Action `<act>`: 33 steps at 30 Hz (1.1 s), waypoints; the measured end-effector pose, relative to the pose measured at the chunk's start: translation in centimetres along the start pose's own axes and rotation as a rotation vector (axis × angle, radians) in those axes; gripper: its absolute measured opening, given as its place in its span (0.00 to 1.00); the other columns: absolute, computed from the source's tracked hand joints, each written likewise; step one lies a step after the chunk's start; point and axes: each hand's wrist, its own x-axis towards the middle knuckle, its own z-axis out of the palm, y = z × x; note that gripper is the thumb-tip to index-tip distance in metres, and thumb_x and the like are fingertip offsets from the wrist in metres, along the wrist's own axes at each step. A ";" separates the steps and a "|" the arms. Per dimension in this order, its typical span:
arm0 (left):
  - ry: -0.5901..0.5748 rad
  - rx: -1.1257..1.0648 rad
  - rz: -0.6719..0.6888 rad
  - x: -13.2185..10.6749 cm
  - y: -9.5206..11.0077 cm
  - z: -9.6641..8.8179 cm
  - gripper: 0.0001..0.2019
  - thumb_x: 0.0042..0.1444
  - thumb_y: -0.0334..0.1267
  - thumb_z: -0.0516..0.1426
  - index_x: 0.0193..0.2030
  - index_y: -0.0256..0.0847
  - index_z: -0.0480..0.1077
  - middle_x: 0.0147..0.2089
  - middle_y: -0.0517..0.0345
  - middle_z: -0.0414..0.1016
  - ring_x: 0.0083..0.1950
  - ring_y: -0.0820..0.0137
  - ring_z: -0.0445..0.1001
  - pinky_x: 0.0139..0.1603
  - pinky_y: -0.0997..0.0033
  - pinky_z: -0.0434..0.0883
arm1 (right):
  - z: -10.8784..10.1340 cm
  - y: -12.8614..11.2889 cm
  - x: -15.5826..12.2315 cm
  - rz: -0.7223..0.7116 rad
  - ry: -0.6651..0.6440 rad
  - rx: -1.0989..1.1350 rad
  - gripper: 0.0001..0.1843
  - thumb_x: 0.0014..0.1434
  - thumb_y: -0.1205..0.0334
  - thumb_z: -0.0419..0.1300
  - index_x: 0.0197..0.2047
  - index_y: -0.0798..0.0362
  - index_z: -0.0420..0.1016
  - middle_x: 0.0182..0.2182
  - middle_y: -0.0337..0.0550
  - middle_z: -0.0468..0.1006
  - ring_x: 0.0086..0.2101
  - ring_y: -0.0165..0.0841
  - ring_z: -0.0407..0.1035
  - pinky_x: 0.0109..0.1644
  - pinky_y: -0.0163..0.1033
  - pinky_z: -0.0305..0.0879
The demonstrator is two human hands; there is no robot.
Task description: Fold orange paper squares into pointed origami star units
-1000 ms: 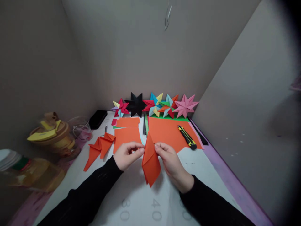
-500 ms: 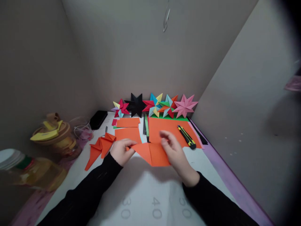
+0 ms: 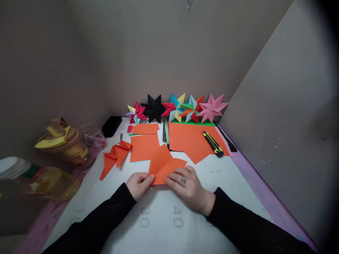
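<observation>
I have the left hand [image 3: 140, 186] pinching the near-left corner of a folded orange paper [image 3: 160, 165], midway between the table's [image 3: 227, 194] side edges. The right hand [image 3: 188, 187] lays its fingers over the paper's right part; thumb hidden, I cannot tell whether it pinches. Beyond: folded pieces [image 3: 122, 151] toward the left edge, a cutter [image 3: 213, 144] toward the right, five stars [image 3: 176, 109] along the far edge.

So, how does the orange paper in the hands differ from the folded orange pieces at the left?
The held paper is touched by the left hand and right hand; the folded pieces sit apart from both. The held paper shows broad panels, while the folded pieces look narrower and pointed. Both are orange.
</observation>
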 end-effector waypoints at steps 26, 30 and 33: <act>0.117 0.794 0.948 -1.9 -1.1 -0.5 0.22 0.60 0.22 0.47 0.56 0.46 0.63 0.56 0.60 0.71 0.65 0.62 0.56 0.64 0.47 0.48 | -0.2 3.7 -1.5 0.061 -0.287 0.504 0.13 0.59 0.71 0.54 0.41 0.46 0.75 0.50 0.41 0.75 0.54 0.36 0.64 0.57 0.52 0.60; 0.175 0.793 1.014 -1.5 0.0 -1.5 0.17 0.59 0.22 0.47 0.48 0.43 0.69 0.48 0.60 0.77 0.61 0.62 0.63 0.64 0.46 0.50 | -0.2 3.3 -1.5 0.002 -0.225 0.475 0.13 0.59 0.72 0.54 0.40 0.47 0.74 0.49 0.41 0.76 0.54 0.35 0.65 0.57 0.52 0.60; 0.197 0.758 1.097 -1.4 0.2 -1.5 0.13 0.60 0.23 0.48 0.39 0.40 0.72 0.39 0.58 0.79 0.52 0.66 0.71 0.61 0.51 0.57 | -0.2 3.1 -1.7 -0.124 -0.157 0.369 0.10 0.59 0.72 0.55 0.40 0.51 0.73 0.49 0.43 0.75 0.54 0.36 0.65 0.57 0.51 0.61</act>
